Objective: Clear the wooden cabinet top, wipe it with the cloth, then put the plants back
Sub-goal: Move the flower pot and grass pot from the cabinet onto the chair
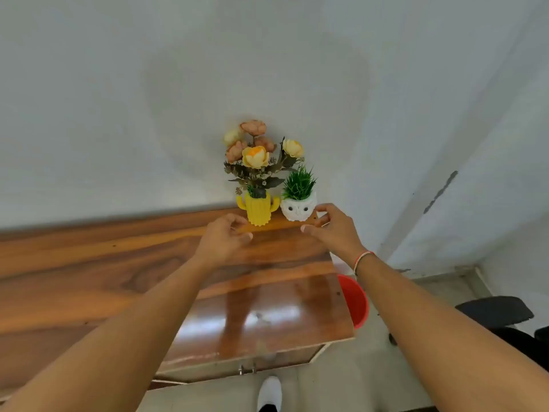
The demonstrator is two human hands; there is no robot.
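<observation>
A yellow cactus-shaped vase holding peach and yellow artificial flowers stands at the back right corner of the glossy wooden cabinet top. Beside it on the right is a white owl pot with green grass. My left hand hovers just in front of the yellow vase, fingers curled and holding nothing. My right hand sits at the owl pot's right side, fingers apart, close to the pot but not clearly gripping it. No cloth is in view.
A white wall runs behind the cabinet. A red bucket stands on the floor at the cabinet's right end. A black chair is at the far right. A metal door handle and my white shoe show below.
</observation>
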